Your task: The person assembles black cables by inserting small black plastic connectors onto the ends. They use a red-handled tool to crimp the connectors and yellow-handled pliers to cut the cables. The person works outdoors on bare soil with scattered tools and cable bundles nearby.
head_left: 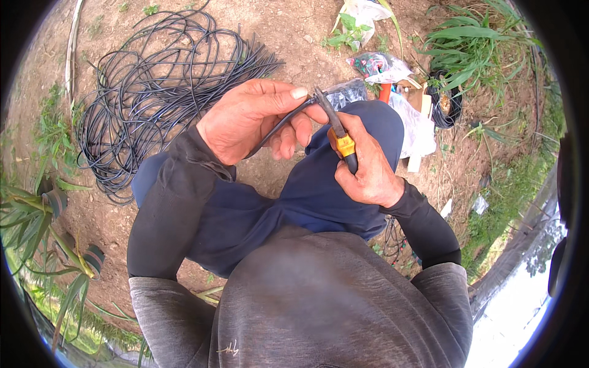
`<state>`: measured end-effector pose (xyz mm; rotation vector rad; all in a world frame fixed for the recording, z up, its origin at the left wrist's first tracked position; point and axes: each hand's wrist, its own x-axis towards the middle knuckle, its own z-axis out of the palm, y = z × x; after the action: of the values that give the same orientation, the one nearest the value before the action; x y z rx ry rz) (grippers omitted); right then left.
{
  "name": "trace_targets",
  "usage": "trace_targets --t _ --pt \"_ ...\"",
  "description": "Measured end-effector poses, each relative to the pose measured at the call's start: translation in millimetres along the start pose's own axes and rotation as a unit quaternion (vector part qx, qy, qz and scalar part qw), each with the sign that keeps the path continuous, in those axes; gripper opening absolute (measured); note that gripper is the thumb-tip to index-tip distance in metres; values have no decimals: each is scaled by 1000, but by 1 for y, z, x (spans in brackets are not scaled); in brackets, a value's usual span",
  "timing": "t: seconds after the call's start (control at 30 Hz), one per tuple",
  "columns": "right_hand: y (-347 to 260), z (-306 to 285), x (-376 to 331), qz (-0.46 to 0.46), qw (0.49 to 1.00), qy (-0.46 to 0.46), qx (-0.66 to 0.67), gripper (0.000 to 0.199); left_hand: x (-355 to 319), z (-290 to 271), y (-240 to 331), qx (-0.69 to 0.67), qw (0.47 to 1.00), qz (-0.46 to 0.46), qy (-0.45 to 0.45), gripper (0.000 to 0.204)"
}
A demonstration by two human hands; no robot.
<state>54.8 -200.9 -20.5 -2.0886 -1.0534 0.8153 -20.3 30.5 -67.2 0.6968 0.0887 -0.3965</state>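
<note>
My left hand (242, 119) holds the end of a thin black tube (281, 127), which could also be cable, between thumb and fingers. The tube slants up to the right from under the palm. In my right hand (372, 172) is a pair of pliers (345, 147) with yellow-and-black handles and dark metal jaws. Their jaws point up and left and meet the tube's end beside my left fingertips. Whether they are clamped on it cannot be made out. Both hands are above my knees in dark blue trousers (319, 184).
A big tangled heap of black tubing (153, 92) lies on bare soil at the left. Beyond my right knee are plastic bags (389, 67), an orange object (385, 92), a cardboard box (417, 98) and a black coil (451, 107). Potted plants (55, 202) stand at the left edge.
</note>
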Motion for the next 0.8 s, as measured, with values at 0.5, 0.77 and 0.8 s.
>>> trace_targets --t 0.5,0.77,0.8 --pt "2 2 -5 -25 998 -11 -53 70 -8 -2 -1 87 996 6 -15 31" --pt "1 6 3 4 996 -14 -84 68 -5 13 -10 338 921 126 146 22" --pt "1 6 5 0 996 -14 -88 68 -3 11 -14 395 887 172 165 18"
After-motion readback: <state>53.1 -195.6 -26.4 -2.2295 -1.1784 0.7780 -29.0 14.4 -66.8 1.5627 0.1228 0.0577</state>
